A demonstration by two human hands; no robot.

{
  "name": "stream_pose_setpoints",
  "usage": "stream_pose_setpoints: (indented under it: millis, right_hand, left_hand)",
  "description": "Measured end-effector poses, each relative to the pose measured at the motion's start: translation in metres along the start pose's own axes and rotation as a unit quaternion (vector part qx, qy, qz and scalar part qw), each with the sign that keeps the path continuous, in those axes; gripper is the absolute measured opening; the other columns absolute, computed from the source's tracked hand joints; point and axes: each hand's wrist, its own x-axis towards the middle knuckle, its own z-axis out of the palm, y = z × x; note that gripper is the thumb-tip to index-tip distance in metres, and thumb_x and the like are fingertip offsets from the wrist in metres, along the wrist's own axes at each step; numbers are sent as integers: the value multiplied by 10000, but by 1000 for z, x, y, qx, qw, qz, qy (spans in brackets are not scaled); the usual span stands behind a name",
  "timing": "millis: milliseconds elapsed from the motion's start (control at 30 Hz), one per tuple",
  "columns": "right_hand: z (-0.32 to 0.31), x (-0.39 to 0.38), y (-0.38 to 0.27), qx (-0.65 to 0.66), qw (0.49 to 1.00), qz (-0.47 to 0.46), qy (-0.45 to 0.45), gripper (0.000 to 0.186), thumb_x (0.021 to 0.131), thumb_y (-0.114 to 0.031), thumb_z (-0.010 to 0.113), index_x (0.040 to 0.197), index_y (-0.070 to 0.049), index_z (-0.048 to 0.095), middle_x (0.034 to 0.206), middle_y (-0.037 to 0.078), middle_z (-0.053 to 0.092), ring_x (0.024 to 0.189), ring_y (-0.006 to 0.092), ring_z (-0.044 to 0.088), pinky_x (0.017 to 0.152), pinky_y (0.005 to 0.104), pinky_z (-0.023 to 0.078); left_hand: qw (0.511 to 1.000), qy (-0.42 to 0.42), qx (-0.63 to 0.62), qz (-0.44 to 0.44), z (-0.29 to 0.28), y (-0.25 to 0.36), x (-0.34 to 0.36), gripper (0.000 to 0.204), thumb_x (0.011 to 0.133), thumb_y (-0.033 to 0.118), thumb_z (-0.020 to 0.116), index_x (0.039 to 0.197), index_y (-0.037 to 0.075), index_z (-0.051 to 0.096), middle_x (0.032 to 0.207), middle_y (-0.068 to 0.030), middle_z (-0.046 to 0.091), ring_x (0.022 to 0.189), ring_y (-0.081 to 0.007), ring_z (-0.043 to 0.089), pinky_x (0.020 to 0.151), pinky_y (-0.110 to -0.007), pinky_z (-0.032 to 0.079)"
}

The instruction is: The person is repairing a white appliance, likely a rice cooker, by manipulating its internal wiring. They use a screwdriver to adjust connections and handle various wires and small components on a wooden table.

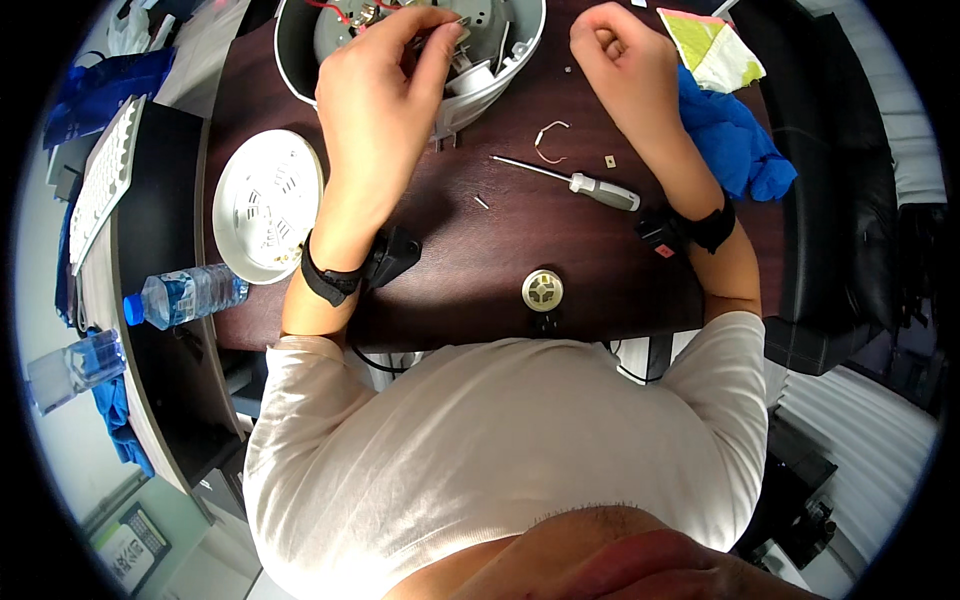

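At the top of the head view, the open round housing [290, 55] of a small appliance shows a metal inside with red wires and loose fittings. My left hand [375, 90] reaches over it, thumb and forefinger pinched on a small metal part [463, 21]. To the right of the housing, my right hand [625, 65] hovers above the table with its fingers curled closed; whatever they may hold is hidden. Between my forearms lie a grey-handled screwdriver [604, 191], a thin wire with a pale sleeve [541, 138], a tiny square piece [611, 161] and a small screw [481, 201].
A white round cover [235, 215] lies beside my left forearm, near a water bottle [195, 296]. A round disc-shaped part [542, 290] sits by the table's near edge. Blue cloth [735, 140] and a green-white cloth [712, 50] lie at the right.
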Motion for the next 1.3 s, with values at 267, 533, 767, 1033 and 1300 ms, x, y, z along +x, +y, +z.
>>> stream_pose_setpoints:
  millis: [267, 533, 767, 1033, 1300]
  right_hand:
    - [7, 35, -6, 232, 875, 378, -196, 266, 858, -230, 563, 995, -3, 578, 873, 105, 629, 700, 183, 635, 496, 310, 504]
    - [26, 52, 14, 330, 745, 420, -400, 445, 788, -121, 444, 1190, 70, 453, 1151, 218, 511, 1013, 368, 583, 797, 531, 559]
    - [13, 16, -2, 441, 725, 469, -244, 368, 798, 12, 382, 1139, 117, 472, 1040, 216, 592, 978, 356, 617, 882, 555, 515]
    - [12, -22, 7, 515, 771, 368, -73, 218, 832, -18, 469, 1026, 8, 565, 954, 104, 622, 929, 200, 617, 841, 434, 519]
    - [7, -11, 0, 443, 875, 184, 68, 453, 808, -31, 484, 1257, 24, 456, 1194, 125, 533, 1085, 223, 526, 891, 307, 450]
  left_hand:
    - [1000, -6, -10, -5, -2, -3, 0, 149, 847, 99, 667, 946, -12, 678, 726, -44, 669, 627, -46, 568, 586, -190, 445]
    - [1000, -1, 8, 23, 6, 4, -1, 120, 828, 89, 676, 928, 22, 684, 670, -47, 639, 556, -65, 545, 521, -209, 426]
    - [953, 40, 119, 277, 16, -9, -3, 88, 744, 134, 685, 812, 125, 630, 663, -23, 585, 607, -223, 594, 529, -330, 451]
    - [893, 73, 160, 415, 12, -3, -6, 218, 652, 107, 707, 861, 152, 662, 696, 51, 570, 558, -108, 528, 472, -242, 382]
    - [827, 133, 167, 521, 21, -22, -8, 237, 658, 105, 688, 889, 154, 698, 869, 55, 673, 579, -64, 517, 500, -194, 358]
